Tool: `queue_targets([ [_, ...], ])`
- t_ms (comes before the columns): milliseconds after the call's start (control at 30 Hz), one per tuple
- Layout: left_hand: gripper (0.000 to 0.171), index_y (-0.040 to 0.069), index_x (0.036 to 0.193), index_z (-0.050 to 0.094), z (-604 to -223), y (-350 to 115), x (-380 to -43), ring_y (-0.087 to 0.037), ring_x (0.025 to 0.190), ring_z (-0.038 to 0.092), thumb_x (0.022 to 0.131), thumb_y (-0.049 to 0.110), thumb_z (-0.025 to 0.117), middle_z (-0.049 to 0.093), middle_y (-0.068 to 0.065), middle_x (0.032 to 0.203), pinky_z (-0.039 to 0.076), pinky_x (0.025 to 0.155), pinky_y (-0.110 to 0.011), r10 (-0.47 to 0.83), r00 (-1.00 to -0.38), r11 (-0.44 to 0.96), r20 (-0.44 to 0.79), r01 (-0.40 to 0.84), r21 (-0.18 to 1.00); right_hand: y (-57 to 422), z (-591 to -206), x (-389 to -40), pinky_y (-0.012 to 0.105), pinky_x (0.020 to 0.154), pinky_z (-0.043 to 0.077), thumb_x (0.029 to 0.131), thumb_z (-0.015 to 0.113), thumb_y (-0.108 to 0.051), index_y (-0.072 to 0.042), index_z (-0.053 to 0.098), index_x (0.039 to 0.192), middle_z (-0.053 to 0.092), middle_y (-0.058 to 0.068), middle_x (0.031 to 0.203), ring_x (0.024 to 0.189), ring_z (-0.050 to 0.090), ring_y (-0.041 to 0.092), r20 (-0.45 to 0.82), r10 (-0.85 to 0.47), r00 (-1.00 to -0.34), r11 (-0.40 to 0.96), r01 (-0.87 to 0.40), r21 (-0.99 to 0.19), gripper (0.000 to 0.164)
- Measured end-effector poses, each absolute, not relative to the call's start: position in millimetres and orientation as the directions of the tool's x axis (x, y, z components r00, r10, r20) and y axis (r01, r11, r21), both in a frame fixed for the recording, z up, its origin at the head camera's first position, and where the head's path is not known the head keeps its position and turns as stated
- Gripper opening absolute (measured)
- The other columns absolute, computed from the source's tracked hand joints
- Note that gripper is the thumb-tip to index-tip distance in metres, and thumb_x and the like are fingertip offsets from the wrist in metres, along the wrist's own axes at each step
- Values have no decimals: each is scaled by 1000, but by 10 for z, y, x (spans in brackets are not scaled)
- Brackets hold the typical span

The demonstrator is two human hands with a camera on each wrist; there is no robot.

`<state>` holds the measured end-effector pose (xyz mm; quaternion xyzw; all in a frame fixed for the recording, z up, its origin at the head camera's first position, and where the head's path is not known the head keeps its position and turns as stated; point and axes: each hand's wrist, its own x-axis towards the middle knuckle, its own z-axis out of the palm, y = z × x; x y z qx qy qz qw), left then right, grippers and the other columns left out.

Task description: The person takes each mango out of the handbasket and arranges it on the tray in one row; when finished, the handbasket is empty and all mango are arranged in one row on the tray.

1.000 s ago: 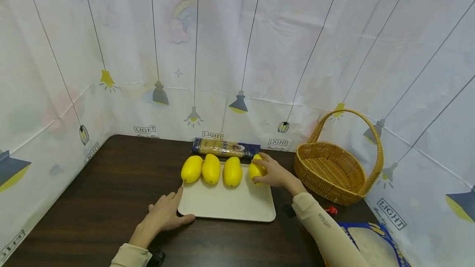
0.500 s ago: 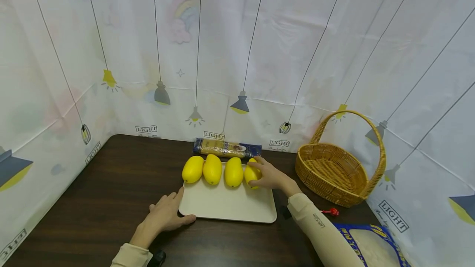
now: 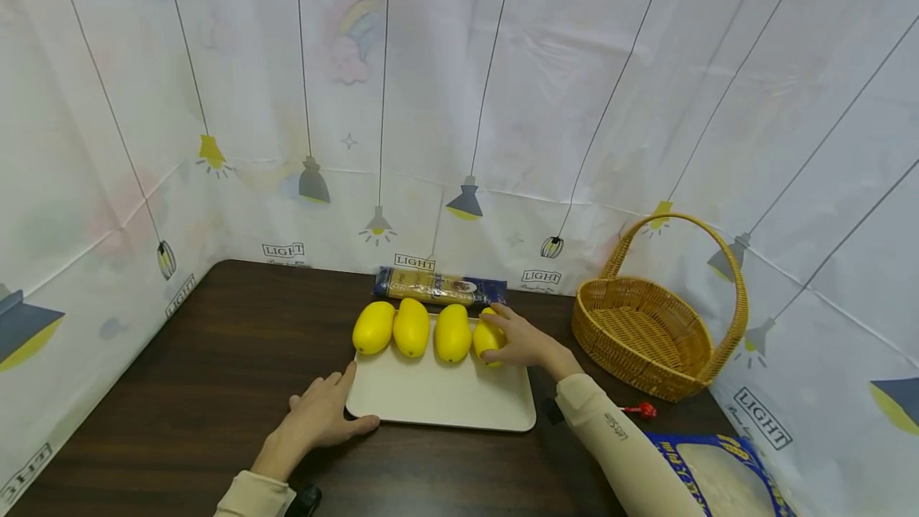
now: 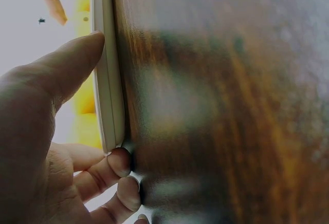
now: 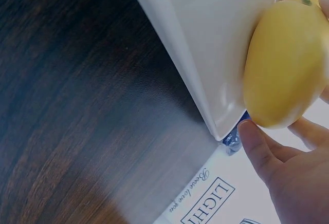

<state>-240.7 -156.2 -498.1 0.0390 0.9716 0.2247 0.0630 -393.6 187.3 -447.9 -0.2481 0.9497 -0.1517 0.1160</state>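
Observation:
Several yellow mangoes stand in a row along the back of a cream tray (image 3: 441, 401). My right hand (image 3: 530, 341) holds the rightmost mango (image 3: 486, 338), thumb in front and fingers behind. It sits close beside its neighbouring mango (image 3: 452, 333). The right wrist view shows the held mango (image 5: 282, 62) large, with a green stem spot and fingertips at its lower end. My left hand (image 3: 319, 415) spans the tray's front left corner, its thumb at the front edge and extended fingers at the left side. In the left wrist view the thumb (image 4: 77, 62) lies against the tray rim (image 4: 105, 95).
Behind the tray lies a long blue and yellow packet (image 3: 438, 287). A wicker basket (image 3: 610, 351) with a tall handle stands at the right. In front of it are a red lollipop (image 3: 644, 410) and a blue-edged plastic bag (image 3: 721, 473). A printed curtain (image 3: 459, 102) closes off the back.
My right hand has moved the rightmost mango slightly left, closer to its neighbour, and has stayed there over the last half second. My left hand keeps its place at the tray corner.

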Motion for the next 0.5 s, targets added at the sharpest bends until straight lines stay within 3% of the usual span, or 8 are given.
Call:
queue_targets([
  [500,111,6,158,30,-4953,-1577,-2427,-47,131,50,78,70,71,49,-24,150,38,91,-78,119,-987,893,-110,58,446,1972,-4457,-3946,64,118,30,92,66,-53,-12,36,156,20,19,167,152,27,44,-81,-444,-892,855,-396,-335,82],
])
